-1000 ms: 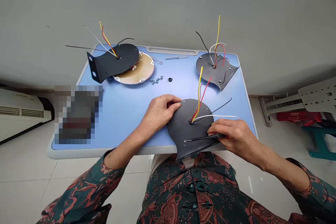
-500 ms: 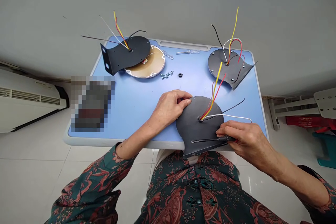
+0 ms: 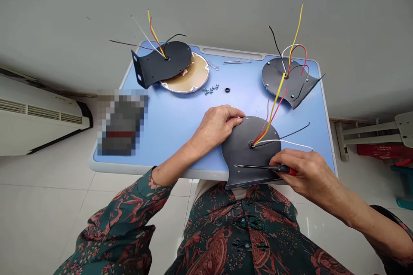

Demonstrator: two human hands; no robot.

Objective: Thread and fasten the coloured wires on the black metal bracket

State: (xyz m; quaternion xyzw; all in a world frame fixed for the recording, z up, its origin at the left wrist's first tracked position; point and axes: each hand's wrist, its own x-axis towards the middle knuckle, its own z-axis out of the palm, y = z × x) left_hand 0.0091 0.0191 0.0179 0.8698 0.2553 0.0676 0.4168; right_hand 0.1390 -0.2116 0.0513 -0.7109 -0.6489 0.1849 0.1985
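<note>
A black metal bracket plate (image 3: 240,148) with a round end lies at the table's front edge, its bent flange toward my body. Several coloured wires (image 3: 275,101) rise through a grommet in its middle. My left hand (image 3: 217,126) grips the plate's upper left rim between thumb and fingers. In my right hand (image 3: 301,172) is a screwdriver (image 3: 254,166) with a black and red handle. Its shaft points left across the plate's lower part, close to a small hole. The right fingertips are at the plate's right edge; whether they also press on it, I cannot tell.
On the blue table (image 3: 180,124), another black bracket (image 3: 174,58) overlaps a round tan-faced disc (image 3: 196,77) at back left. A third bracket (image 3: 274,77) with wires stands back right. Loose screws (image 3: 211,89), a black grommet (image 3: 227,90), clear-wrapped parts (image 3: 237,61) and a blurred-out dark object (image 3: 124,126) lie about.
The whole scene has shifted slightly right and up in view. The screwdriver's tip has moved up the plate, uncovering a small hole below it. My left hand keeps its hold.
</note>
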